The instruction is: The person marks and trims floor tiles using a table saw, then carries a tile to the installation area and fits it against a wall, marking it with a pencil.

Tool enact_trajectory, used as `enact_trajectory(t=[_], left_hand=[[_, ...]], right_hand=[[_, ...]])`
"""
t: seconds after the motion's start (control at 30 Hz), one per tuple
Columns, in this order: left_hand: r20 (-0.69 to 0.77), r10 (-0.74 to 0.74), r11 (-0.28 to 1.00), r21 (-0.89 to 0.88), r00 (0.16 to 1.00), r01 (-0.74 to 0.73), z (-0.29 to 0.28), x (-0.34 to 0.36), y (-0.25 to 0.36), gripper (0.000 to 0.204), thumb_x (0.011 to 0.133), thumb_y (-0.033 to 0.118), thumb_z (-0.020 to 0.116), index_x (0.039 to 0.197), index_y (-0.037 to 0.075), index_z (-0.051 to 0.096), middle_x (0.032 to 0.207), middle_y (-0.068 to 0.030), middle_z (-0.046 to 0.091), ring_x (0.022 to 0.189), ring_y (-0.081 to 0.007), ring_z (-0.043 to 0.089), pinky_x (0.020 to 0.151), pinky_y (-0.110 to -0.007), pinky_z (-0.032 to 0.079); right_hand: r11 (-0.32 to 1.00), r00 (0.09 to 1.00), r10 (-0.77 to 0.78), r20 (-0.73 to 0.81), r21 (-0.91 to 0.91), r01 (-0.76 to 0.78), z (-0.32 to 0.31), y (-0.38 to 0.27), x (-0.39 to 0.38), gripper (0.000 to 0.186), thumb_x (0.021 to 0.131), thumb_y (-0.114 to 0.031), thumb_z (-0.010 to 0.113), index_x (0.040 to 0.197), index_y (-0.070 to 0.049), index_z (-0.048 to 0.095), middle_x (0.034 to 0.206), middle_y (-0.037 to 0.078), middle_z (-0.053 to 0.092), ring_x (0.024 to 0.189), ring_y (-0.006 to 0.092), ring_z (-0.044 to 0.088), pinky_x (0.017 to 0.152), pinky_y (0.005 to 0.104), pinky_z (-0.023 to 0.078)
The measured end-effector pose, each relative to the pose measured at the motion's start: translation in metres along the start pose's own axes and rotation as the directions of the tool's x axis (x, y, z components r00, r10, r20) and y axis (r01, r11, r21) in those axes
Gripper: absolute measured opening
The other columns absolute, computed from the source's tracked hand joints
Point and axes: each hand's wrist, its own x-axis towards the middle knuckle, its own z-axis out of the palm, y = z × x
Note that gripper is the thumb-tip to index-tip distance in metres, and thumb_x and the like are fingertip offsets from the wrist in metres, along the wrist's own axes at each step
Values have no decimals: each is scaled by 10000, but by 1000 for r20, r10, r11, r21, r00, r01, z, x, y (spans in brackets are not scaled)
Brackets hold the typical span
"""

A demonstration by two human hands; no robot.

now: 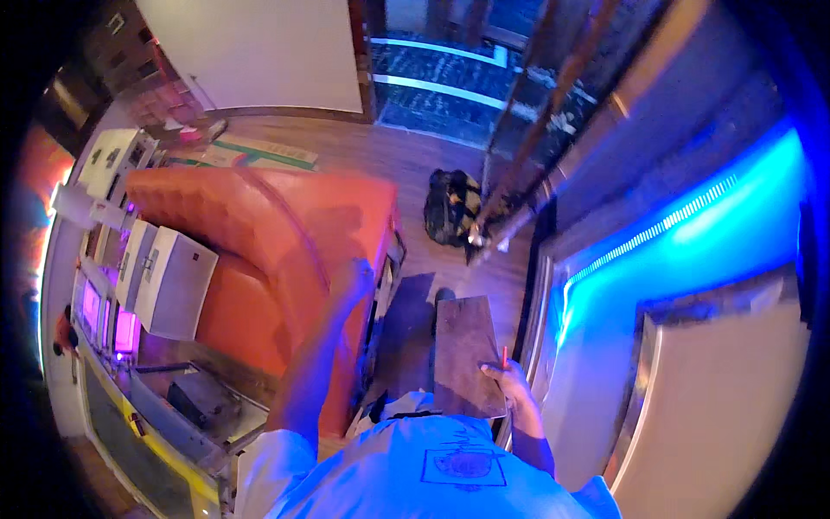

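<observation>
Your right hand sits closest, fingers curled over the near right edge of a dark wooden board, a thin red pencil pinched along with it. The board hangs flat over the wood floor, just right of the orange sofa. Your left hand reaches out, arm nearly straight, and rests on the sofa's right edge; whether it grips, I cannot tell. You seem to be carrying the board; next, steady it with both hands.

Matt wooden plank; smooth, slightly glossy orange leather-like sofa; wood-grain floor; soft cloth shirt.
</observation>
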Motion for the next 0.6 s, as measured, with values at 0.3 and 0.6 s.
enact_trajectory(t=[0.3,0.6], left_hand=[[140,-510,848,248,849,468,34,132,-46,505,859,535,747,1091,87,751,1043,-174,733,997,-361,727,862,-470,581],[507,-659,742,319,555,589,95,219,-104,499,791,474,836,1170,157,763,1249,-159,714,1102,-293,716,891,-453,592]], right_hand=[[927,941,-269,207,-208,311,34,-262,179,391,928,-82,712,1298,19,636,1127,75,712,996,177,679,921,339,531],[954,993,-115,-22,-282,104,95,-407,259,405,934,-128,715,1306,15,644,1184,81,706,1051,176,668,958,354,507]])
